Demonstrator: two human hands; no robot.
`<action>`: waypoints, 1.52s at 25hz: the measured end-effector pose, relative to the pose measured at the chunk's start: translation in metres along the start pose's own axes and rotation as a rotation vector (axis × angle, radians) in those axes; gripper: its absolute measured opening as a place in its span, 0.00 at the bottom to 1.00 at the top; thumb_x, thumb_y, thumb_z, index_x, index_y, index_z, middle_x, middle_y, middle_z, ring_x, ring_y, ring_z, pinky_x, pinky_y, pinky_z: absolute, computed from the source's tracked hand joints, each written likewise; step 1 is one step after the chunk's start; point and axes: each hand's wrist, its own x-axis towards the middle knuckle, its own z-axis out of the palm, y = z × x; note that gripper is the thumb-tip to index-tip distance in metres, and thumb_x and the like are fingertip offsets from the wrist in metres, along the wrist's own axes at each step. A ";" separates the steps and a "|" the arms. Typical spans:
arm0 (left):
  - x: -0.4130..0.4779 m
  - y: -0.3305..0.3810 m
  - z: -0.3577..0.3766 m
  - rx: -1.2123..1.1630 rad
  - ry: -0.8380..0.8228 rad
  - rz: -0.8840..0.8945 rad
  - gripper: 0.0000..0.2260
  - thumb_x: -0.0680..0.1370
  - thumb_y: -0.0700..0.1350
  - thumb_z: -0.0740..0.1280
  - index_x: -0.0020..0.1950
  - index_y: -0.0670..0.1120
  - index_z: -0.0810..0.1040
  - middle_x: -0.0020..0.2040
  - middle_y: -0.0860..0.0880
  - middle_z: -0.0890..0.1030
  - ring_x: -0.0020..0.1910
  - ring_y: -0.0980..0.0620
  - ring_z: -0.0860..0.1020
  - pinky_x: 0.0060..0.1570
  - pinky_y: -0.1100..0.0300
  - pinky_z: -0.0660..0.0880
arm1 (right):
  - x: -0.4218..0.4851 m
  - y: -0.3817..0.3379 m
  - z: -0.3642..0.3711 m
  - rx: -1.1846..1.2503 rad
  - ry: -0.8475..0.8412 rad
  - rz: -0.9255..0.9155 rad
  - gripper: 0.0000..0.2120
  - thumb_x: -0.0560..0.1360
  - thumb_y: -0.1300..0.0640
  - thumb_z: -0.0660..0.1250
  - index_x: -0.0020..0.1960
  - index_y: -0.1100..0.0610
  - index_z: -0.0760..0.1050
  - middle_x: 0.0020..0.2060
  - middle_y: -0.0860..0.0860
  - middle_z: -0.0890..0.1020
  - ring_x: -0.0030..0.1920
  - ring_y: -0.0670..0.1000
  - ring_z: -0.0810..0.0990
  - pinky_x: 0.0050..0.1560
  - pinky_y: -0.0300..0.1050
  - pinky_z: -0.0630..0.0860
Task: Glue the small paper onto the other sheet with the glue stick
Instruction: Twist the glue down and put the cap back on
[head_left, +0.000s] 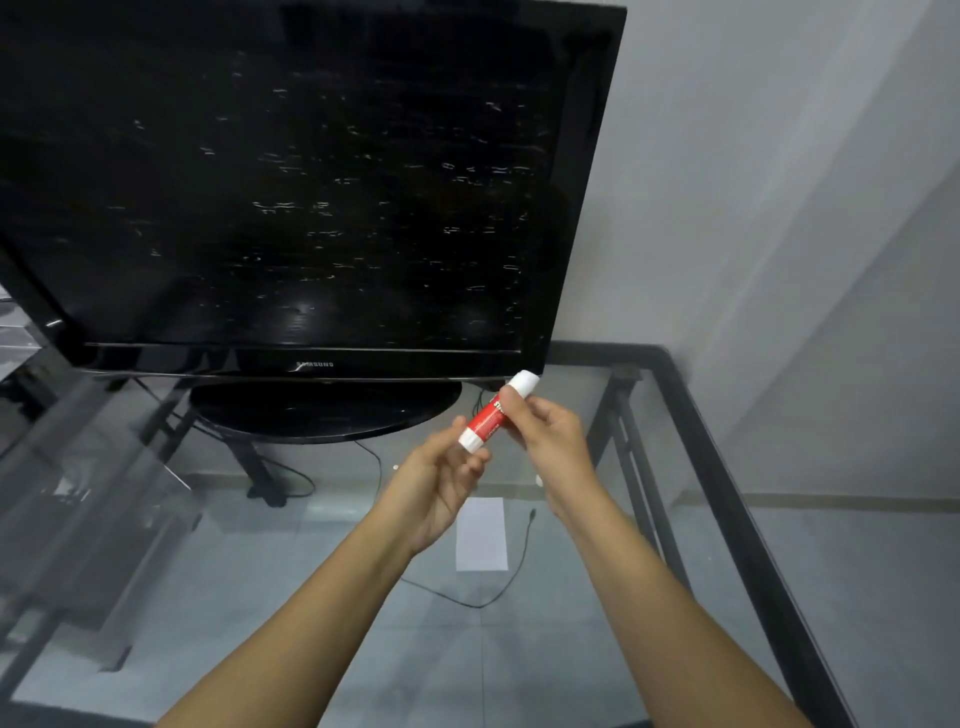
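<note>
A red glue stick (488, 415) with white ends is held tilted above the glass table, its upper white end pointing up and right. My right hand (545, 426) grips its upper half. My left hand (441, 478) pinches the lower white end with fingertips. Below the hands a white sheet of paper (482, 535) lies flat on the glass. A small white bit (539, 480) peeks out beside my right wrist; I cannot tell what it is.
A large black television (291, 197) stands on its oval base (322, 410) at the back of the glass table. The table's black frame (727, 493) runs along the right. A thin black cable (493, 587) curls under the glass near the paper. A grey wall rises at right.
</note>
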 end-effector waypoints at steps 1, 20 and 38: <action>-0.001 0.001 0.002 -0.117 0.015 -0.095 0.12 0.74 0.46 0.66 0.54 0.41 0.72 0.30 0.44 0.78 0.24 0.56 0.76 0.23 0.68 0.74 | -0.001 0.000 0.002 -0.010 0.006 -0.003 0.19 0.67 0.40 0.70 0.47 0.55 0.81 0.42 0.49 0.85 0.47 0.44 0.83 0.52 0.38 0.74; -0.024 -0.004 0.017 0.595 0.126 0.334 0.17 0.76 0.59 0.59 0.45 0.45 0.75 0.28 0.52 0.75 0.26 0.58 0.71 0.28 0.67 0.70 | -0.021 -0.017 0.010 -0.029 0.096 -0.118 0.16 0.70 0.44 0.68 0.50 0.54 0.80 0.44 0.47 0.84 0.46 0.40 0.81 0.40 0.26 0.73; -0.040 0.019 0.018 -0.083 -0.162 -0.537 0.18 0.71 0.54 0.62 0.27 0.44 0.68 0.16 0.53 0.62 0.14 0.59 0.58 0.16 0.72 0.48 | -0.041 -0.021 0.008 -0.077 0.076 -0.124 0.25 0.66 0.39 0.66 0.55 0.55 0.79 0.48 0.49 0.83 0.51 0.46 0.80 0.40 0.28 0.73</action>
